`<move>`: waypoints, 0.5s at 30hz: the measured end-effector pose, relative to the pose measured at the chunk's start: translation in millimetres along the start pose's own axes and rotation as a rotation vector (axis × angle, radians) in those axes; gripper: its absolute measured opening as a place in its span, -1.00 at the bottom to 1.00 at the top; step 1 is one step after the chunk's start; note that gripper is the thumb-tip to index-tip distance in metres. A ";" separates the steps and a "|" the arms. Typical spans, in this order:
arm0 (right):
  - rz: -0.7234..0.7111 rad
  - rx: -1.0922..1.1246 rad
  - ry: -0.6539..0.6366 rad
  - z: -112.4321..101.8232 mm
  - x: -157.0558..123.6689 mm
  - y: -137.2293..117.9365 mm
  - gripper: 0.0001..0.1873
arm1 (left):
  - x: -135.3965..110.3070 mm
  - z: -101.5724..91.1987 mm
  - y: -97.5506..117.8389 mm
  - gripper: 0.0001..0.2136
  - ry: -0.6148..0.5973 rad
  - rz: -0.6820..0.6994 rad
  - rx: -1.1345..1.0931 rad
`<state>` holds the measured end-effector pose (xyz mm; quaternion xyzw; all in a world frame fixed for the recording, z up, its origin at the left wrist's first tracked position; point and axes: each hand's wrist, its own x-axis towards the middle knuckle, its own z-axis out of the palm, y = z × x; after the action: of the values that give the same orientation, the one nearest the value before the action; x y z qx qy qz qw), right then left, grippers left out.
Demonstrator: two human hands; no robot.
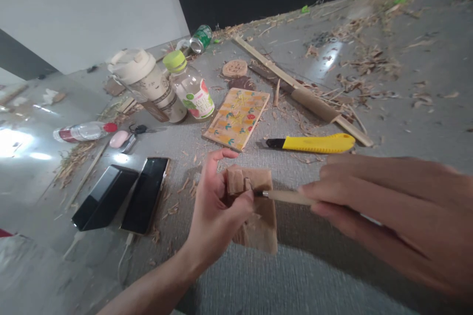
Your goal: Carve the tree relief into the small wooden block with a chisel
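My left hand is closed round a brown, wood-looking block, its thumb pressed on the upper face and its index finger raised and curled. A notch is cut near the thumb tip. My right hand grips the pale wooden handle of a carving tool. The tool's metal end meets the block close beside my left thumb; its tip is hidden there. Just beyond the right hand lies a yellow utility knife.
A patterned board lies ahead, near a bottle with a green cap and a cream tumbler. Two black phones are at left. Wooden strips, a green can and shavings lie farther back.
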<state>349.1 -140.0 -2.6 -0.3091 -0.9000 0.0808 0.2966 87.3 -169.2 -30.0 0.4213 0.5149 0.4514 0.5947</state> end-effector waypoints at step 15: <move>0.010 -0.071 -0.019 6.8 -1.8 -8.8 -0.82 | -1.1 2.1 2.9 -0.44 0.044 -0.042 0.013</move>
<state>341.7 -147.9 -6.1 -0.3232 -0.9034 0.0531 0.2767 89.0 -169.7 -26.7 0.4042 0.5396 0.4446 0.5897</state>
